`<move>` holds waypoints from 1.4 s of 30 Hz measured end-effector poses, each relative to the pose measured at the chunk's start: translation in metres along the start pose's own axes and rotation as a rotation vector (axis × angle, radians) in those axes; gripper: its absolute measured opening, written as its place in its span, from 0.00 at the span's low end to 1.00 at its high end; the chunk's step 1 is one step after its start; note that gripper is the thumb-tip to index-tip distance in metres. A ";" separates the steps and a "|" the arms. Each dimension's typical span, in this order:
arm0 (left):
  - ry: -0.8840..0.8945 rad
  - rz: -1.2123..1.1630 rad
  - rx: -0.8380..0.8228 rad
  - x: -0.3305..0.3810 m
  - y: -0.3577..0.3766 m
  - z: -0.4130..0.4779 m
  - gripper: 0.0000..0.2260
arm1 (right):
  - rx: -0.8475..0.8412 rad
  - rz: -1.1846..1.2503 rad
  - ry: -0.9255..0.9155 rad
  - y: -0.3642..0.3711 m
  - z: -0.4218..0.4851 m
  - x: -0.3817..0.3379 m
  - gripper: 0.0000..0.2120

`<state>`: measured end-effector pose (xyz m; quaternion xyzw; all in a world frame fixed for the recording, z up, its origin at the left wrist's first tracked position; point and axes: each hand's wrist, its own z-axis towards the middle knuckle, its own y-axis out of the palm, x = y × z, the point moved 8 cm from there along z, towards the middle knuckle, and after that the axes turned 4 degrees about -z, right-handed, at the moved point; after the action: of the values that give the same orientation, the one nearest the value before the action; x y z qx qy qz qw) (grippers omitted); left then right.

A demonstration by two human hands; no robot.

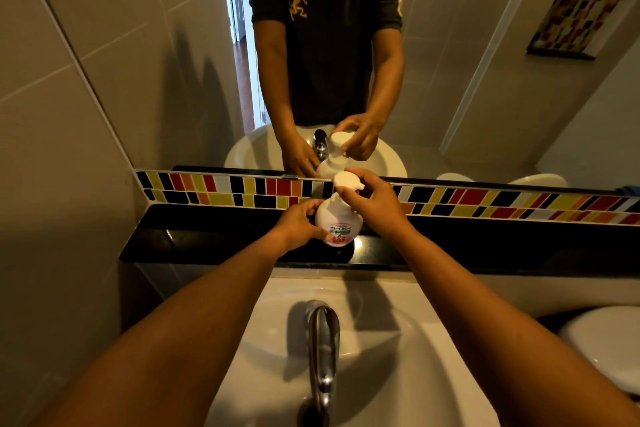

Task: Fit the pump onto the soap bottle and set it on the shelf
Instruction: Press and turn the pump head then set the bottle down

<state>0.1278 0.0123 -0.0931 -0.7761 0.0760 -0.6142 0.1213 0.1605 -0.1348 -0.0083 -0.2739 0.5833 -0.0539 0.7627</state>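
Observation:
A round white soap bottle (337, 224) with a pink and green label stands upright on the black shelf (214, 236) behind the basin. My left hand (299, 224) grips the bottle's left side. The white pump (347, 180) sits on top of the bottle's neck, its flat head level with the tile strip. My right hand (372, 203) holds the pump from the right, fingers wrapped around its collar and spout. How far the pump is seated on the neck is hidden by my fingers.
A chrome tap (323, 350) rises from the white basin (398, 357) below the shelf. A strip of coloured tiles (485, 203) and a mirror (173, 45) stand behind the shelf. A white toilet lid (606, 347) lies at the right.

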 end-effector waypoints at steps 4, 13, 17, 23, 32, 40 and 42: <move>0.000 0.008 0.006 0.000 0.000 0.000 0.31 | 0.041 -0.027 0.040 -0.002 0.004 0.002 0.23; 0.003 0.034 -0.007 0.001 0.000 0.001 0.32 | 0.010 0.090 0.035 0.005 -0.001 0.005 0.27; 0.004 0.023 -0.020 0.000 0.000 0.002 0.30 | -0.148 0.191 0.069 0.003 -0.007 0.013 0.25; 0.007 0.026 -0.018 0.001 0.000 0.002 0.30 | -0.204 0.259 0.102 -0.003 -0.010 0.013 0.23; 0.014 0.046 -0.011 0.002 -0.001 0.001 0.29 | -0.204 0.273 0.117 0.001 -0.006 0.011 0.21; 0.023 0.082 -0.005 0.008 0.001 -0.001 0.29 | -0.140 0.222 0.120 -0.003 -0.006 0.011 0.21; 0.023 0.095 -0.001 0.008 0.001 -0.001 0.28 | -0.122 0.223 0.117 -0.004 -0.007 0.010 0.21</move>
<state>0.1289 0.0093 -0.0851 -0.7647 0.1142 -0.6165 0.1490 0.1578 -0.1447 -0.0160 -0.2497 0.6559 0.0509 0.7106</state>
